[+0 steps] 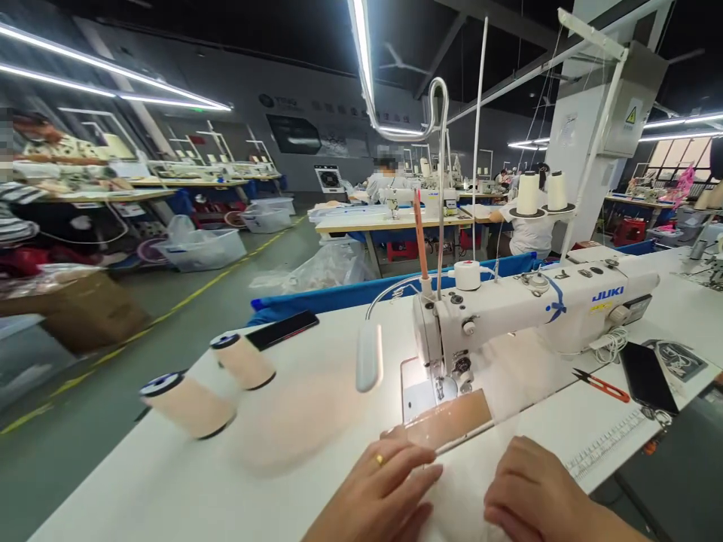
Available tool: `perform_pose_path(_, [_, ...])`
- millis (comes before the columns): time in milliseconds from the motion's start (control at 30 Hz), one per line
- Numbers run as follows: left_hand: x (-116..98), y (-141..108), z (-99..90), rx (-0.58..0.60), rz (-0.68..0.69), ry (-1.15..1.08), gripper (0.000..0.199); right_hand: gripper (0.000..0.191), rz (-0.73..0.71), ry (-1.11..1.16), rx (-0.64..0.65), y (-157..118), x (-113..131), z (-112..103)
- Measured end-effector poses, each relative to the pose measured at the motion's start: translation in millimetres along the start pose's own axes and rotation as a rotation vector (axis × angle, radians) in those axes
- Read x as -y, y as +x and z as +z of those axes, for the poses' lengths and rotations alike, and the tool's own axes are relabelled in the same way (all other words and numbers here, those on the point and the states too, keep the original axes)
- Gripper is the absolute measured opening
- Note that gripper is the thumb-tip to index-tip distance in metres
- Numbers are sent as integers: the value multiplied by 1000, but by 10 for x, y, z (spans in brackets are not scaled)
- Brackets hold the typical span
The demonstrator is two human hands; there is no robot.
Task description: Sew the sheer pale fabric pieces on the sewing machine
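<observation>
Thin white fabric (460, 489) lies between my hands at the front of the sewing machine (502, 309). My left hand (389, 482), with a ring on one finger, is bent closed on the fabric's left side, just in front of the needle area. On the right, my right hand (531, 482) has its fingers curled in on the same fabric; the fingertips are partly hidden. A glossy brown strip (455, 418) sits on the machine bed just beyond my left fingers. The presser foot (440, 388) stands behind that strip.
Two peach thread cones (189, 406) and a dark phone (285, 330) are on the left of the table. Orange-handled thread snips (604, 385), a black phone (647, 376) and a ruler (604, 444) lie at right. A blue cloth trough (339, 293) runs behind; people work beyond.
</observation>
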State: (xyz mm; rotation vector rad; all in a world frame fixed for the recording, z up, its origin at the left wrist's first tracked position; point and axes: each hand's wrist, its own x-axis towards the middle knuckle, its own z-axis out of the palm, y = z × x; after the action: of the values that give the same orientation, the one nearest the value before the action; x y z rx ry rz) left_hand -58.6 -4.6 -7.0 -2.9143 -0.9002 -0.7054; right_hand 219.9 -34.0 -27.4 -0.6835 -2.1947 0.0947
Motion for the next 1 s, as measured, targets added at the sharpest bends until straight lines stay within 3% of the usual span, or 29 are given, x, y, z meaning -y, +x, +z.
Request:
perform_pose_path(100, [-124,98,45,115,-147,-64,54,15,31,88,131,-41,92,33])
perform_pose_path(200, [-160,90,106,211,-239,-123,33,13,173,170,238,-72,87,0])
perform_pose_path(300, [-167,25,171,210,-246,-131,20,19,305,144,283,-76,-30,-26])
perform_pose_path(467, [-170,-42,191,263,-223,-46,22,18,268,5,323,-73,-248,5])
perform_pose_path(533, [-198,-85,131,230,-224,-90,23,19,247,2,326,-76,-287,15])
perform_pose_path(667, [-533,-282,-63,104,-142,-195,29,17,226,9,323,-78,-286,-8])
perform_pose_path(733, [-812,-467,-53,170,-68,-307,28,17,217,-2,317,-87,-267,-20])
perform_pose_path(800, [-1058,-708,109,329,-48,-379,29,17,204,-22,306,-102,-247,-22])
perform_pose_path(900, [-1227,-1081,542,357,-371,-378,25,18,185,-46,294,-127,-226,-8])
perform_pose_path(967, [-1213,-1257,805,362,-562,-372,39,18,179,-50,291,-142,-239,0])
perform_pose_path(1000, [-1187,-1310,895,374,-617,-396,36,18,173,-53,292,-151,-262,-1])
